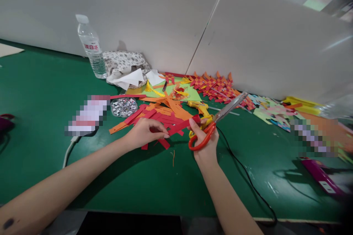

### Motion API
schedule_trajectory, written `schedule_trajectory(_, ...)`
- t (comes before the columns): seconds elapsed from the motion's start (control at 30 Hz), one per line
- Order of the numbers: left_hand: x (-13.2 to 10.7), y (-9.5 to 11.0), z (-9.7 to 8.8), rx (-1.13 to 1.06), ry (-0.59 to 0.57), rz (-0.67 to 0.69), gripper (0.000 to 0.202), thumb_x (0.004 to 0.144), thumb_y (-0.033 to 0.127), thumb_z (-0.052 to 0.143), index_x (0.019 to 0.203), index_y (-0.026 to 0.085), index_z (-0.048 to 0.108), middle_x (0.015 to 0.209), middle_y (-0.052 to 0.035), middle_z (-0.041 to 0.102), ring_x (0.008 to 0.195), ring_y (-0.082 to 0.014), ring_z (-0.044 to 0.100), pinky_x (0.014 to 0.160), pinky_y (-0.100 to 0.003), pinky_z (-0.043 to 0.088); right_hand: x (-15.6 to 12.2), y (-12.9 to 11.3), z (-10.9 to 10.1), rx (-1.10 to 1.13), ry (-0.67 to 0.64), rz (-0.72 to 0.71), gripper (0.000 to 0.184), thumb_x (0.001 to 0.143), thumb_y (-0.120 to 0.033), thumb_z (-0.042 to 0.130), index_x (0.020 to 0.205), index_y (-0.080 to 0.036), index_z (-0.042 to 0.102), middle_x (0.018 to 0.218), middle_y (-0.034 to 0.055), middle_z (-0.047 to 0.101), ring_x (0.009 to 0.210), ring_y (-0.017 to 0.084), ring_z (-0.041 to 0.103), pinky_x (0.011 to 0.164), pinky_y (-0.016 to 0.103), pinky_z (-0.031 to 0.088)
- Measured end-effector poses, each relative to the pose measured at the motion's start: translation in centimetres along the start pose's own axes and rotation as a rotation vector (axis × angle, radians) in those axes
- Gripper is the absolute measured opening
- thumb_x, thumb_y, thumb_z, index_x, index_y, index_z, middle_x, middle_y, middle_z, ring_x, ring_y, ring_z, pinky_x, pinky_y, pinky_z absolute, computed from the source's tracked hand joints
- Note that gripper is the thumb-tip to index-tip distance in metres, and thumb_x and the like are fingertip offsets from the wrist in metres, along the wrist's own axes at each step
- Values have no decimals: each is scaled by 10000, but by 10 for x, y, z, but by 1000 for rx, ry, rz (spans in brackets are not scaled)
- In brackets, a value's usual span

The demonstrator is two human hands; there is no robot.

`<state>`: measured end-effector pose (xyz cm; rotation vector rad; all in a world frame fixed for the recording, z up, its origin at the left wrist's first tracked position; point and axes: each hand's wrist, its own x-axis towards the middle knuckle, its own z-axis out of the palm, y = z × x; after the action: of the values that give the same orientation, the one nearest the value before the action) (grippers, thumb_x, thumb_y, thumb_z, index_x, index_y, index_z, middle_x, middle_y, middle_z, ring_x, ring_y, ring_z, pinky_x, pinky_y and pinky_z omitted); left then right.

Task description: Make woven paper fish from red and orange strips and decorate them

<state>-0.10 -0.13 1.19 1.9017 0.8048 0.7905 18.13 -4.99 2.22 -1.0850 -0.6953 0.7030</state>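
Observation:
My left hand (146, 132) pinches one end of a red paper strip (180, 127) between thumb and fingertips. The strip's other end, which looks folded or curled, lies under the thumb of my right hand (205, 143). That same hand is closed around a pair of scissors (231, 107) with orange-red handles, the metal blades pointing away to the upper right. Beneath and behind the strip is a loose pile of red and orange paper strips (162, 112). A yellow glue gun (199, 107) lies just beyond my right hand, which partly covers it.
Left of the pile are a container of googly eyes (124, 106) and a blurred-out phone (89, 115) on a cable. A water bottle (92, 49) and a patterned pouch (125, 62) stand by the partition. Woven paper fish (215, 86) lie at the back. A black cord (242, 170) crosses the right side.

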Motion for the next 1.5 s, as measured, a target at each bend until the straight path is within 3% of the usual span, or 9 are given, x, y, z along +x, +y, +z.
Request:
schedule_trajectory(0.27,2,-11,-1,75,192,99,95,805,208,591,828,180,679,794,-25,732,733,-158,690,684,-256,558,9,-6,-4,76,131,11,383,563,-244,824,723,-211,478,639,-97,534,489,65,582,490,184,484)
schedule_trajectory(0.43,1,-12,-1,50,253,161,419,835,148,502,1249,206,506,1163,-79,645,1062,-202,620,897,-343,513,6,-3,0,109,21,88,387,546,-242,835,724,-200,494,645,-103,512,487,56,572,501,190,509)
schedule_trajectory(0.53,1,-9,1,124,311,140,647,805,203,594,1394,265,334,1380,-101,464,1000,-209,624,908,-388,500,2,-1,1,100,-83,152,388,557,-258,829,728,-208,484,642,-96,520,486,68,569,479,200,496)
schedule_trajectory(0.63,0,-7,2,107,294,90,608,869,189,484,1427,298,269,1421,-108,403,838,-166,644,810,-368,528,1,1,2,85,-132,166,402,542,-259,835,716,-210,476,627,-95,492,487,63,542,480,197,486)
schedule_trajectory(0.73,-1,-3,0,21,239,153,587,872,176,469,1419,295,293,1472,-90,325,1047,-201,589,893,-358,486,0,3,2,52,-133,140,396,539,-255,835,720,-211,485,632,-94,464,508,61,523,505,199,490)
schedule_trajectory(0.83,-3,4,-2,-14,156,142,400,891,260,480,1290,231,498,1368,-91,473,1126,-216,544,934,-348,451,0,5,1,30,-128,112,394,536,-251,835,723,-211,491,670,-85,486,559,69,540,566,214,503)
schedule_trajectory(0.93,-4,11,-1,58,40,79,297,891,364,497,1082,191,645,1063,-71,668,974,-196,603,852,-306,460,0,6,1,33,-121,95,412,515,-233,840,722,-212,485,682,-82,492,583,73,540,587,218,495)
schedule_trajectory(1.13,-5,9,7,276,-8,68,344,820,457,578,664,156,639,609,3,577,568,-108,488,537,-218,352,-1,6,1,28,-139,78,401,529,-184,828,731,-218,484,658,-84,480,558,67,503,536,201,450)
schedule_trajectory(1.5,-4,13,6,-83,-139,-31,269,870,345,532,769,146,683,682,0,664,594,-91,544,561,-184,394,-6,1,5,-47,-269,232,415,519,-271,838,732,-215,486,654,-65,552,616,132,589,656,324,541)
